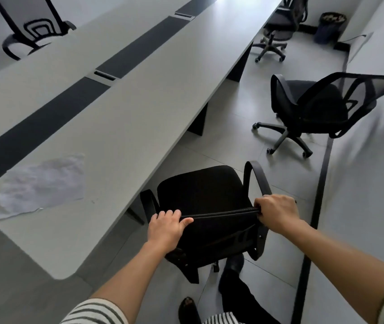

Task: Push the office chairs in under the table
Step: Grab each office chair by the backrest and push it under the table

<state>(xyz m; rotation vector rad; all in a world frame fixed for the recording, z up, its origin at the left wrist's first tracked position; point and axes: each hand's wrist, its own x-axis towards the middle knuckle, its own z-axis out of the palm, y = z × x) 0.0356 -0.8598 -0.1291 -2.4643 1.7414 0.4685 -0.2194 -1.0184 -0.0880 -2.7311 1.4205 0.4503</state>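
A black office chair [200,190] with curved armrests stands right in front of me, its seat facing the long grey table [139,108]. My left hand [166,228] grips the left end of the backrest's top edge. My right hand [276,212] grips the right end. The seat's front edge sits just beside the table edge, apart from it. A second black mesh chair [315,106] stands out on the floor to the right, away from the table. A third chair [280,22] sits at the far end by the table's corner.
A crumpled sheet of paper [39,185] lies on the table at left. Another chair's backrest [34,22] shows across the table at top left. A dark bin [330,26] stands in the far corner. The wall [373,171] runs close along the right. My feet are below the chair.
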